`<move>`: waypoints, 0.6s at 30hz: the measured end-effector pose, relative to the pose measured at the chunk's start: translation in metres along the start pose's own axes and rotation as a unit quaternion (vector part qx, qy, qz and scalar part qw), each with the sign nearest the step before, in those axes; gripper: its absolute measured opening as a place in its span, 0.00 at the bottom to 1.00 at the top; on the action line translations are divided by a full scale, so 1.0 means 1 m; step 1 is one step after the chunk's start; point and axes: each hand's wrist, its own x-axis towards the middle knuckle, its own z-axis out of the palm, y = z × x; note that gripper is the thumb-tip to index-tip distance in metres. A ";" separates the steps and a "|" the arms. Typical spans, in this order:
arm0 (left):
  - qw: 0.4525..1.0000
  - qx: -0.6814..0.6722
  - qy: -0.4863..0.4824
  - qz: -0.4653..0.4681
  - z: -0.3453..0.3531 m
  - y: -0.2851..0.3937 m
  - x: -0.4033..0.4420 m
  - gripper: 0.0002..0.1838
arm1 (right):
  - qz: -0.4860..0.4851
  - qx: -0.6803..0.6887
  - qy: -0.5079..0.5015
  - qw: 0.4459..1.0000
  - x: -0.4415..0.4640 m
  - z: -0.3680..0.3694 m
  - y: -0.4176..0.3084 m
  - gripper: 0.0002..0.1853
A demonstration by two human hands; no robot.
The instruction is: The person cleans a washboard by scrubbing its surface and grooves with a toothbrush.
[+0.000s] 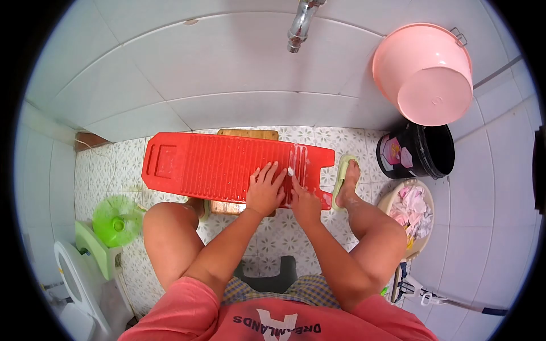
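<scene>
A red ridged washboard (219, 165) lies across a wooden stool (227, 208), between my knees. My left hand (265, 187) rests on the ridges right of the board's middle, its fingers spread and holding nothing. Just to its right, my right hand (301, 196) touches the board, with one finger stretched toward a small white lump (290, 171). Whether its other fingers hold anything is hidden. White suds streak the board's right end around that hand.
At the right are a pink bucket (435, 94), a black bucket (418, 150) and a basin (425, 241) of clothes. A metal tap (301, 28) juts from the wall above. A green plastic object (118, 223) and a white toilet seat (71, 273) are at the left.
</scene>
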 end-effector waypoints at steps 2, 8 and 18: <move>1.000 0.002 0.001 0.001 0.000 0.000 0.001 0.27 | 0.007 0.022 -0.008 1.000 -0.008 -0.003 0.000 0.23; 1.000 0.003 -0.003 0.000 0.000 0.000 0.000 0.27 | 0.014 0.047 -0.021 0.999 0.006 0.002 0.003 0.24; 1.000 -0.002 -0.007 -0.002 -0.001 -0.001 0.000 0.28 | 0.025 0.045 -0.002 0.999 0.056 0.000 -0.004 0.22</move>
